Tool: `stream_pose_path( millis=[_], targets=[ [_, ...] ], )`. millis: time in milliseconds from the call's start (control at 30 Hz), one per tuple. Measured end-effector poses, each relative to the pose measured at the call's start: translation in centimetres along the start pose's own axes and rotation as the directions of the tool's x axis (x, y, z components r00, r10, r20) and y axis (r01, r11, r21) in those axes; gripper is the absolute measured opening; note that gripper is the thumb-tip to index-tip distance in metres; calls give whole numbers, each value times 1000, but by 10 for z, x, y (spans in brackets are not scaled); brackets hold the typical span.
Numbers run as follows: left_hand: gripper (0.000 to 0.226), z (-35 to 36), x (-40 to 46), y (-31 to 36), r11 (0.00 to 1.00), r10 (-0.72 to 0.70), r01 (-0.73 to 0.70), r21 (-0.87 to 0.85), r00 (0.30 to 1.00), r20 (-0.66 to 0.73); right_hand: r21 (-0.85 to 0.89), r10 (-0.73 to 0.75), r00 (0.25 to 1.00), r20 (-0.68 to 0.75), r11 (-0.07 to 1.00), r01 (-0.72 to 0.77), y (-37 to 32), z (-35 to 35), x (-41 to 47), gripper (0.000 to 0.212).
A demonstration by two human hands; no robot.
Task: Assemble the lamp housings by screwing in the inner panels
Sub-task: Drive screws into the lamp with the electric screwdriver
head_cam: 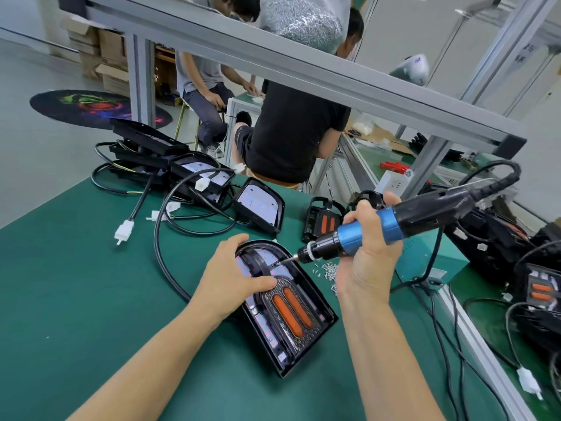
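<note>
while flat on the green table [76, 284], lamp housing [315, 311] pinned by left hand [233, 278], fingers curled round its rim; right hand [364, 256] wrapped round screwdriver [373, 229] (rigid, light plastic, probably; best held by edges).

Bare mat [76, 299] left, screws [329, 270] right

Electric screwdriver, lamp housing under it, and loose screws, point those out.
electric screwdriver [368, 229], head view, blue grip
lamp housing [326, 311], head view, black right rim
loose screws [329, 270], head view, middle of pile
</note>
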State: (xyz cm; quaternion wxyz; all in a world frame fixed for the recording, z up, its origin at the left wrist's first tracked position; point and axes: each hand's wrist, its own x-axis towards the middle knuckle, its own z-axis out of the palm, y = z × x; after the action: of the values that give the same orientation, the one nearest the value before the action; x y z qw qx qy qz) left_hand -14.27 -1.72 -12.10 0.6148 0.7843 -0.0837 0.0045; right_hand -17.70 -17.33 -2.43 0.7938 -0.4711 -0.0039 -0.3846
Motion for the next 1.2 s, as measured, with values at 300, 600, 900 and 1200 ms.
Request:
stream_pose_path(
  millis=[300,600,900,1200],
  targets=[
    [90,0,-4,1,1000,12,-11,7,1000,-25,-65,-28,999,31,997,30,7,6,-1,36],
    [87,5,-4,6,999,42,-42,0,998,-36,-47,-13,994,109,999,18,14,12,-7,37],
    [87,1,-4,2,999,-41,40,-20,999,-32,-49,-41,996,74,998,45,5,7,-3,35],
    [77,-5,-4,5,976,-93,100,192,995,-48,2,-29,998,50,1000,29,-6,5,1,33]
  ],
)
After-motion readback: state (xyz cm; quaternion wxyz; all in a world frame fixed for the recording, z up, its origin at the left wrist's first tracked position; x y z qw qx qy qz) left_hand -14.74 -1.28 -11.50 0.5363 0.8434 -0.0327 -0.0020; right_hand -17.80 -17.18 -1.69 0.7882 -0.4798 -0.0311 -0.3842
